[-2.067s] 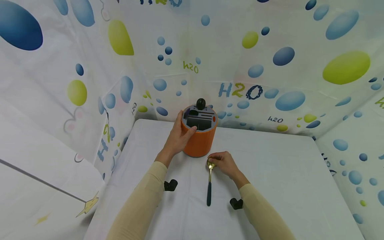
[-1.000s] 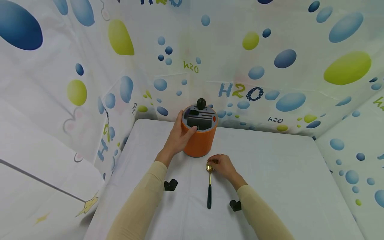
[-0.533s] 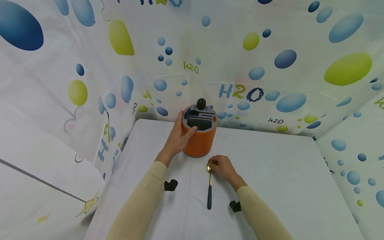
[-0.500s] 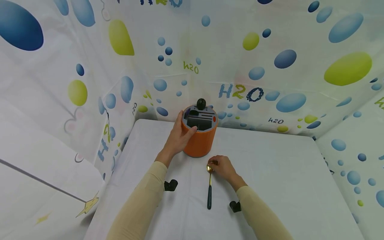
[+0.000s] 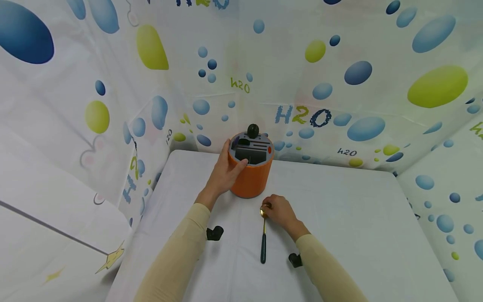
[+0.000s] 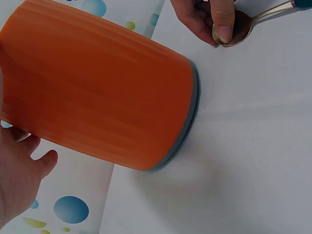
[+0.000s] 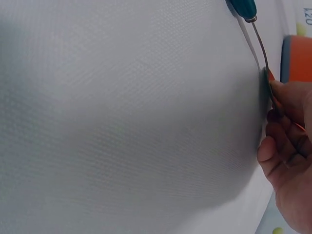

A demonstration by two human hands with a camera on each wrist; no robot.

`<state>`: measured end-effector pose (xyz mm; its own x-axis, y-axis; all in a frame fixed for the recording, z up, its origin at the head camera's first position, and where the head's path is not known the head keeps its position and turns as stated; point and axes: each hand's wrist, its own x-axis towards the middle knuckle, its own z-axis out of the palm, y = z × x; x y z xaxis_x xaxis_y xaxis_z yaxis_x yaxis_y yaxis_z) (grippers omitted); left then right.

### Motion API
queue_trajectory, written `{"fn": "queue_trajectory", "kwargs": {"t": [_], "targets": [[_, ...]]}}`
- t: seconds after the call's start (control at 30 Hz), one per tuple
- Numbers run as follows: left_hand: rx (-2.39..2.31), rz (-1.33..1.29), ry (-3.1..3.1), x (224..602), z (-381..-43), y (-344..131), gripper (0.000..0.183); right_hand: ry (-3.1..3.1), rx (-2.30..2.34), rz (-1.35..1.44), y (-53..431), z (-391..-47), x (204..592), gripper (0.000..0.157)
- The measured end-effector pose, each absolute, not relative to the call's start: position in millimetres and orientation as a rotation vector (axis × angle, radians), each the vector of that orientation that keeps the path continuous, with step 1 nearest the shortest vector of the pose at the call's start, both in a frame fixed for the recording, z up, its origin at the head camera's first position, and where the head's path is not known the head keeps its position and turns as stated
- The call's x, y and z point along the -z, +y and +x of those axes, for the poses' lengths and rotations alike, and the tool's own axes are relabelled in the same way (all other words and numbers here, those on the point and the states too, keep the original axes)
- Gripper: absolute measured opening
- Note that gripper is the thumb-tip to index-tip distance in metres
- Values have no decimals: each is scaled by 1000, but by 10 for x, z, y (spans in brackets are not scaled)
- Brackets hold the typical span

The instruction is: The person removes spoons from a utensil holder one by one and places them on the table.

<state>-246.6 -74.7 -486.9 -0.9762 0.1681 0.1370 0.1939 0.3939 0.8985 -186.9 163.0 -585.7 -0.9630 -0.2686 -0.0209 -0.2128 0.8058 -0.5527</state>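
An orange cylindrical utensil holder point(image 5: 249, 180) stands on the table, its grey top point(image 5: 260, 136) cut with dark openings and narrow slots. A dark rounded knob point(image 5: 253, 131) rises at its back rim. My left hand point(image 5: 223, 172) grips the holder's upper left side, the thumb over the front rim and the other fingers mostly hidden. In front of the holder lies a gold spoon point(image 5: 264, 226) with a dark green handle pointing back toward me. My right hand point(image 5: 281, 212) pinches the spoon's bowl between thumb and fingers. The left wrist view shows the thumb on the bowl point(image 6: 243, 24).
A white cloth covers the table point(image 5: 339, 218). Right behind the holder rises a white backdrop point(image 5: 286, 75) printed with blue and green spots. Black wrist-camera mounts point(image 5: 215, 233) stick out from both sleeves.
The spoon and my right hand have shifted slightly toward me since the earliest frame. Over the last second they hardly move. My left hand and the utensil holder stay put.
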Motion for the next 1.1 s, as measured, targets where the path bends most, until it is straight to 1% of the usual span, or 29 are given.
{"fn": "queue_trajectory", "kwargs": {"t": [0.37, 0.47, 0.67, 0.87, 1.1], "targets": [[1673, -349, -2607, 4869, -2458, -753, 98, 2934, 821, -371, 1634, -1839, 5837, 9], [1672, -342, -2612, 4873, -2457, -753, 98, 2943, 830, -354, 1646, -1841, 5800, 13], [1671, -331, -2611, 4883, -2461, -747, 99, 2944, 964, -266, 1666, -1857, 5608, 22], [1676, -344, -2600, 4882, -2469, -744, 99, 2979, 1035, -288, 1696, -1859, 5490, 19], [1683, -333, -2604, 4883, -2473, -744, 99, 2992, 1119, -347, 1734, -1841, 5485, 20]]}}
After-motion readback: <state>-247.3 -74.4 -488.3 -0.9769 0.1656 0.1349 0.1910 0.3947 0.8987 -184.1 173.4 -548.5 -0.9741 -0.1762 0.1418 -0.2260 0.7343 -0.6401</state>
